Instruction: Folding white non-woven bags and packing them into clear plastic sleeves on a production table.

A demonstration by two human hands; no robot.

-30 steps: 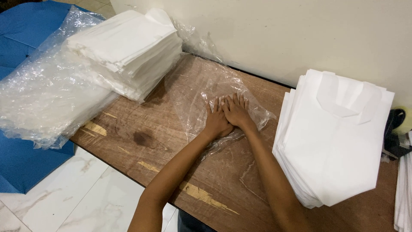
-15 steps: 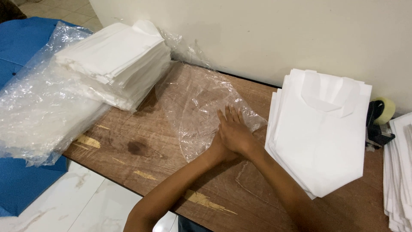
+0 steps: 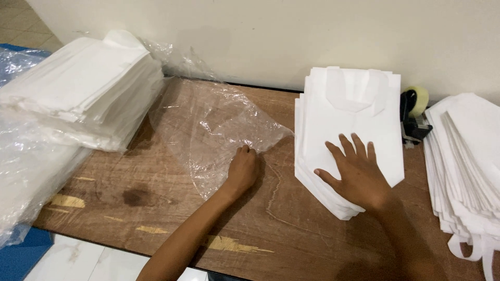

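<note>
My left hand (image 3: 243, 170) rests with curled fingers on the near edge of a clear plastic bag (image 3: 211, 125) that lies flat on the wooden table (image 3: 156, 208). My right hand (image 3: 355, 171) lies flat with fingers spread on top of a stack of white folded bags with handles (image 3: 359, 104), at the stack's near end. The two hands are apart, the right one well to the right of the plastic bag.
A pile of white folded bags (image 3: 78, 88) sits at the left, partly on crumpled clear plastic (image 3: 31, 171). Another stack of white bags (image 3: 463, 161) lies at the right edge. A tape dispenser (image 3: 414, 112) stands by the wall. Blue sheet (image 3: 21, 255) on the floor.
Both hands were together on the plastic bag. Now my right hand has moved right onto the white stack, while my left hand stays on the plastic. The view shifted right.
</note>
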